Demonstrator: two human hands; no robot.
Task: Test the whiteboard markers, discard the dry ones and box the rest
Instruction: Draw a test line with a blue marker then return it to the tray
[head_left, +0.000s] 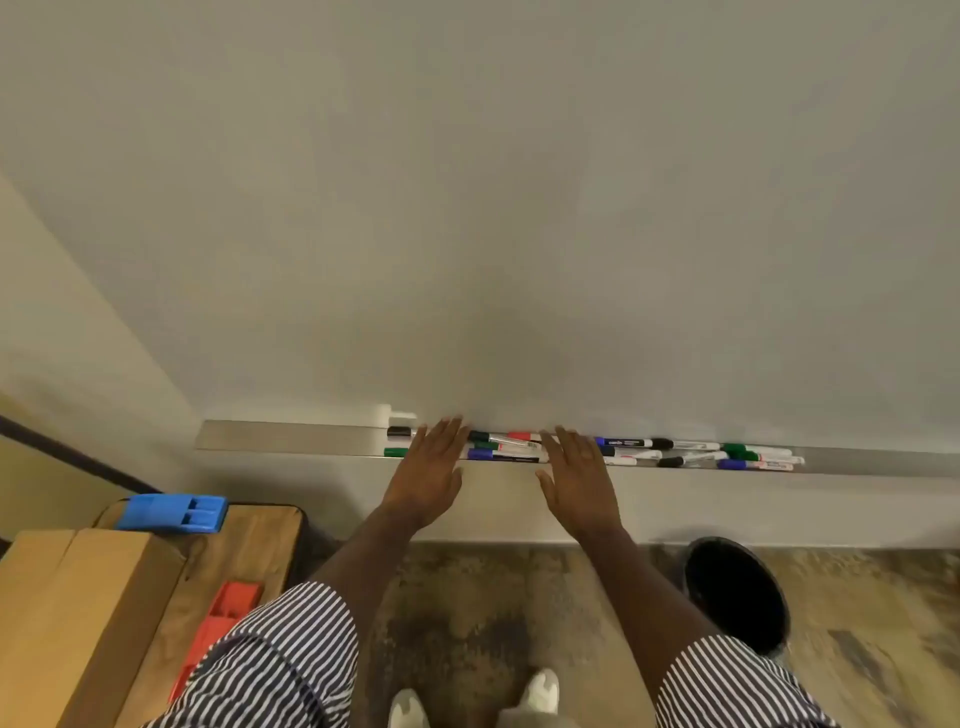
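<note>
Markers lay jumbled along the metal ledge under the whiteboard, black, green, blue and red caps mixed together, most of them piled from the middle toward the right. Both hands were stretched out over the ledge with fingers straight and spread, holding nothing: the left hand covered the markers near the left end of the pile, the right hand lay over the middle, and a few markers showed between them. Striped sleeves ran back from the arms. To the left stood a wooden tabletop carrying a cardboard box, a blue plastic piece and a red one. On the floor at the right sat a round black bin.
</note>
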